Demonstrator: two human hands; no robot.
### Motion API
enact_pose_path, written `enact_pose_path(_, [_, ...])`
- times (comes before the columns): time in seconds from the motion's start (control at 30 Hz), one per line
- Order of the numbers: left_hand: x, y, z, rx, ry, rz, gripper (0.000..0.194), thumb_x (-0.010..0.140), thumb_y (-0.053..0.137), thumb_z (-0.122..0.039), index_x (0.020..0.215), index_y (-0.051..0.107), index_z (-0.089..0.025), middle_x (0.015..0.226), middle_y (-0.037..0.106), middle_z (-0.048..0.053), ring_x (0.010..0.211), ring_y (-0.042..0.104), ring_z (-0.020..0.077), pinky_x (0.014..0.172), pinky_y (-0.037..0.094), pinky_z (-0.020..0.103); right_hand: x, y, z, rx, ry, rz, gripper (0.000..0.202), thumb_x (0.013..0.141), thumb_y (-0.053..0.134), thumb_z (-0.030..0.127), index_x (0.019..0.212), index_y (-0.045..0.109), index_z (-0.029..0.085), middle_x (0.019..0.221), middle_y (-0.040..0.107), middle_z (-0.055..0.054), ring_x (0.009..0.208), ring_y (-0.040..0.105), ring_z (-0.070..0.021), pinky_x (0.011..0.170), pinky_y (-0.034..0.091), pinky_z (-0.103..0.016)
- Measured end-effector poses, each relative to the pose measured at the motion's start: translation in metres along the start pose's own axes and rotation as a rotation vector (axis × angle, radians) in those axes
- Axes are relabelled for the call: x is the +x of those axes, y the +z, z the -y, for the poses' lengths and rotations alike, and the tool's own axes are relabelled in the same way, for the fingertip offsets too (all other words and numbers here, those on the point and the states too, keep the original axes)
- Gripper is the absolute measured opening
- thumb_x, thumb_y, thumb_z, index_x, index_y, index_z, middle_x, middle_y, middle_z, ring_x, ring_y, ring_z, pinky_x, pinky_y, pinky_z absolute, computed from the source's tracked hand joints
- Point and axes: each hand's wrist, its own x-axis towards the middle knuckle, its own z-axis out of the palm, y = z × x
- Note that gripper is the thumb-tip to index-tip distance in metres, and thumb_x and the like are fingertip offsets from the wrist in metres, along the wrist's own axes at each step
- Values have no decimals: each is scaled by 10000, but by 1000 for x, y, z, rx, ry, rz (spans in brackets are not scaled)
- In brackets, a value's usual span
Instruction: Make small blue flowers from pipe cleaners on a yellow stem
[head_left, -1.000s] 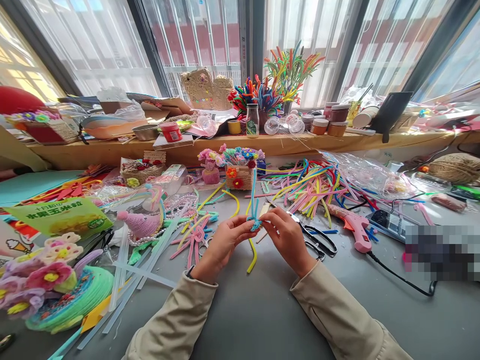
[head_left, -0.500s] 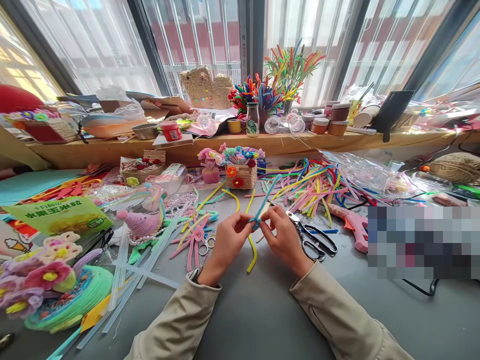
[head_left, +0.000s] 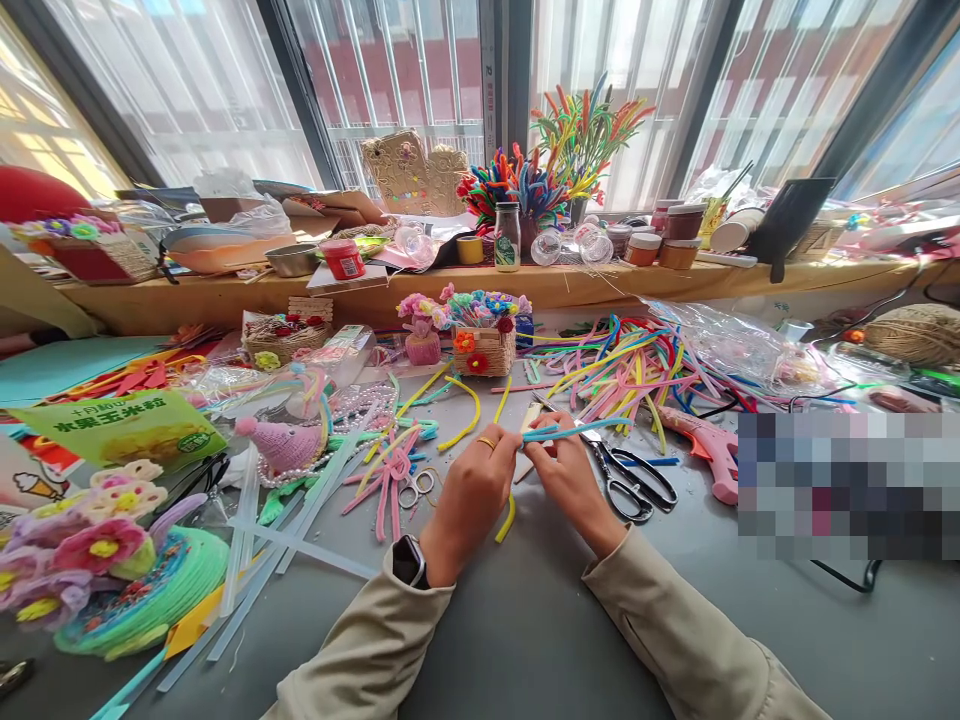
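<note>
Head view: pinching light-blue fuzzy strands (head_left: 581,430) in the fingers of the left hand (head_left: 474,492), left of the black-handled scissors (head_left: 628,470); touching the strands with the right hand (head_left: 574,482), grip unclear.

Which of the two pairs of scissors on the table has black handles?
The larger scissors, lying beside the right hand. The other pair, the small scissors beside the left hand, has silvery finger loops instead.

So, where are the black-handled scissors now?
In the head view, the black-handled scissors lie right of the right hand, left of the pink glue gun.
</note>
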Motion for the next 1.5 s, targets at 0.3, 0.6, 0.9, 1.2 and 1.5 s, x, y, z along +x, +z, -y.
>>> enact_pose_path(0.3, [0, -2, 0, -71, 13, 1, 265, 791, 328, -141, 951, 536, -174, 869, 556, 95, 827, 514, 195, 726, 400, 309, -2, 0, 3, 502, 482, 161, 92, 620, 500, 238, 655, 524, 155, 758, 520, -34, 757, 503, -147, 583, 433, -238])
enact_pose_path(0.6, [6, -1, 14, -855, -579, 50, 219, 664, 553, -278, 840, 600, -157, 795, 609, 49, 716, 570, 172, 687, 456, 285, 1, -9, 1, -40, -24, 130, 87, 684, 472, 230, 677, 536, 171, 861, 480, -54, 752, 494, -150, 573, 441, -260])
enact_pose_path(0.9, [10, -7, 10, -1112, -753, 150, 239, 590, 628, -267, 781, 623, -123, 682, 626, 28, 650, 587, 155, 658, 470, 271, 0, -20, 6, -659, -600, 166, 161, 755, 423, 145, 836, 547, 207, 862, 493, -59, 810, 446, -173, 709, 392, -298])
enact_pose_path(1.2, [8, -6, 13, -1047, -752, 133, 217, 580, 630, -278, 745, 607, -139, 613, 598, -1, 606, 603, 164, 648, 468, 284, 2, -21, 4, -870, -751, 181, 202, 788, 377, 115, 782, 555, 211, 766, 536, -48, 706, 434, -162, 634, 359, -270])
enact_pose_path(1.5, [6, -2, 14, -1020, -669, 79, 193, 604, 604, -286, 730, 581, -142, 568, 560, -19, 581, 584, 146, 617, 483, 275, 1, -19, 6, -837, -727, 160, 184, 803, 372, 160, 782, 551, 196, 764, 540, -58, 705, 447, -169, 644, 369, -282])
